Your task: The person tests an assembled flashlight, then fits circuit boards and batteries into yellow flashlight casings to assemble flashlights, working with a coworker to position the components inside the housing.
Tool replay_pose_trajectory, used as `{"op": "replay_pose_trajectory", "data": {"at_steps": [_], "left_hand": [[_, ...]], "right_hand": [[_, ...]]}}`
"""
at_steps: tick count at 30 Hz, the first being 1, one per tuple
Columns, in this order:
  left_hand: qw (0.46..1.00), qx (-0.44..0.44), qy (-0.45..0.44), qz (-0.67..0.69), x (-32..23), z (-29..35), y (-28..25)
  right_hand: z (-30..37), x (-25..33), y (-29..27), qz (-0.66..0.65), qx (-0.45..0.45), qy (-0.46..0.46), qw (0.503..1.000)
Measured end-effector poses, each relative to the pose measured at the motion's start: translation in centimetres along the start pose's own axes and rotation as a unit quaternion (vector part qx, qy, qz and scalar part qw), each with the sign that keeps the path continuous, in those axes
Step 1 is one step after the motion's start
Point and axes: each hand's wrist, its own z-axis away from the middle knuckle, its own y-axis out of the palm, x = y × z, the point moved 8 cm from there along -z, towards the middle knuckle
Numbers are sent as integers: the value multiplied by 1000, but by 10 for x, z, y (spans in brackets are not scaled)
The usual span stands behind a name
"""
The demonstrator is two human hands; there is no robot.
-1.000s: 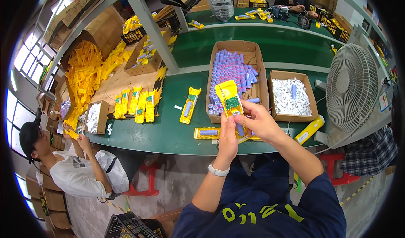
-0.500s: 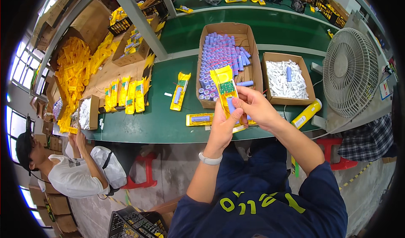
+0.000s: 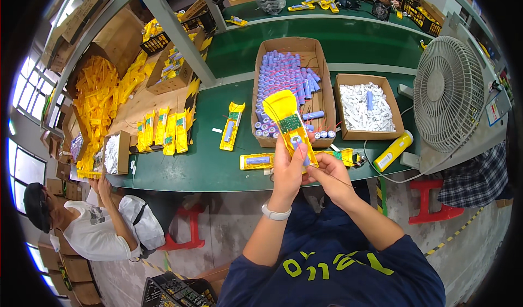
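Observation:
A yellow plastic casing (image 3: pixel 280 104) with a green circuit board (image 3: pixel 291 124) and a purple battery cell in it is tilted over the table's front edge. My left hand (image 3: pixel 287 168) is closed around its lower part, thumb on the cell. At the casing's lower end my right hand (image 3: pixel 331 179) pinches a thin dark wire (image 3: pixel 340 180), which trails out to the right. Just beyond my hands, another yellow casing with a cell (image 3: pixel 258 160) lies on the table, and one more casing (image 3: pixel 233 123) lies farther left.
An open cardboard box (image 3: pixel 328 92) of purple cells stands ahead. Right of it are a box (image 3: pixel 342 130) of white pieces, a yellow bottle (image 3: pixel 393 151) and a fan (image 3: pixel 448 86). Several filled casings (image 3: pixel 162 130) lie left, near a co-worker (image 3: pixel 92 225).
My right hand has moved down from the casing's middle to its lower end and now pinches the wire. The casing has shifted slightly down. Cells now stand at the box's near right corner.

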Motion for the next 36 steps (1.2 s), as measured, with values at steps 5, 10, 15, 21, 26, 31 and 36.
{"op": "replay_pose_trajectory", "data": {"at_steps": [5, 10, 15, 21, 26, 31, 36], "left_hand": [[999, 33, -24, -11, -6, 3, 13], [998, -33, -55, -5, -13, 8, 14], [998, -43, -30, 30, -10, 9, 12], [999, -15, -29, 30, -1, 14, 8], [999, 14, -25, 20, 5, 20, 3], [998, 46, -30, 35, 1, 21, 17], [994, 76, -73, 5, -3, 14, 26]], "right_hand": [[2, 0, -4, -29, -13, -41, 999], [8, 6, 0, -20, -29, -60, 998], [13, 5, -1, 7, -58, -93, 994], [23, 8, 3, 35, -26, -84, 996], [29, 7, 2, 57, -36, -103, 992], [29, 11, -4, 65, -44, -110, 991], [23, 20, -13, -9, -76, -48, 996]]}}
